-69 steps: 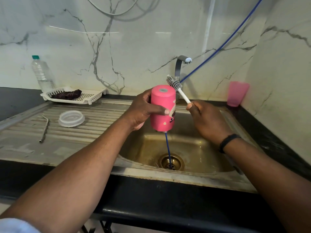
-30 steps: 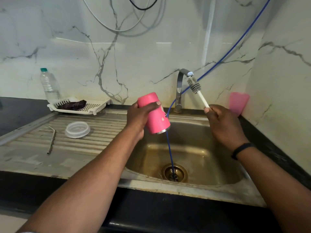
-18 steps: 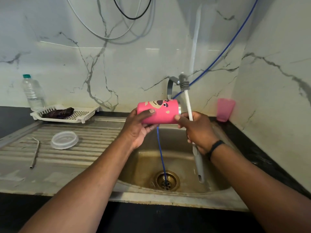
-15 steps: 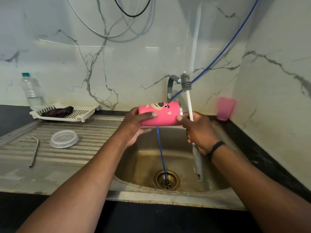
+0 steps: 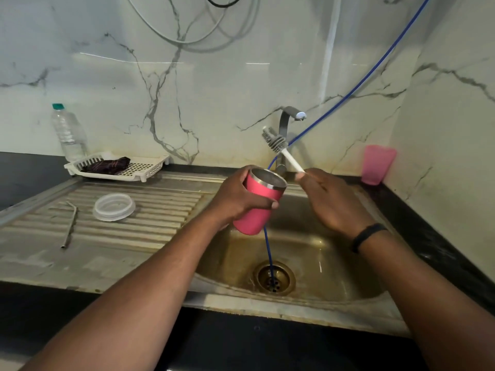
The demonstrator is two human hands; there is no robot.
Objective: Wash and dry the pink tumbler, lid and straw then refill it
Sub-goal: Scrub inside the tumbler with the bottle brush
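Bristles of the brush (image 5: 276,142) pointed up-left just above the tumbler (image 5: 258,202) mouth, right hand (image 5: 330,200) pinching its handle, left hand (image 5: 238,199) wrapped round the tumbler.

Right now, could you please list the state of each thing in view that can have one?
pink tumbler: lid off, mouth up, tilted, held over the sink
left hand: shut on the tumbler
right hand: shut on the brush handle
bottle brush: outside the tumbler, bristles up
lid: lying on the drainboard
straw: lying on the drainboard
tap: no water visible
water bottle: capped, upright
pink cup: upright
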